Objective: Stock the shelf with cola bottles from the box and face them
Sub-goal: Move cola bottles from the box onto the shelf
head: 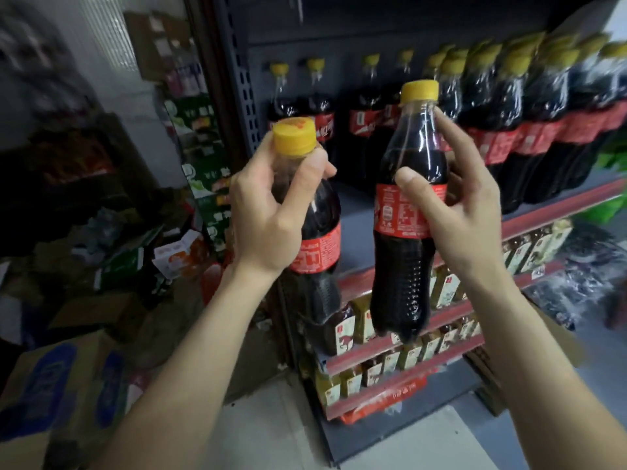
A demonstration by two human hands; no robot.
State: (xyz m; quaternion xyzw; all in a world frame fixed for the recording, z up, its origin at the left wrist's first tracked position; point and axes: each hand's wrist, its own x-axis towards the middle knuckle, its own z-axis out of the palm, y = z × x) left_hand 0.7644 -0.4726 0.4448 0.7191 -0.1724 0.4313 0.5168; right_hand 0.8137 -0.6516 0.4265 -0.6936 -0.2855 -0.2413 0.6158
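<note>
I hold two cola bottles in the air before the shelf. My left hand (268, 212) grips the neck of one cola bottle (319, 245), dark with a red label and yellow cap. My right hand (461, 212) pinches the shoulder of a second cola bottle (403, 252), held upright with its label's text side toward me. Behind them the grey shelf (359, 212) has bare room at its left front. Stocked cola bottles (529, 130) with yellow caps fill its back row and its right side.
Lower shelves with red edge strips (407, 334) hold small dark bottles with pale labels. A cardboard box with blue print (57, 388) lies at the lower left, and piled boxes and goods (135, 252) crowd the floor left of the shelf upright (237, 79).
</note>
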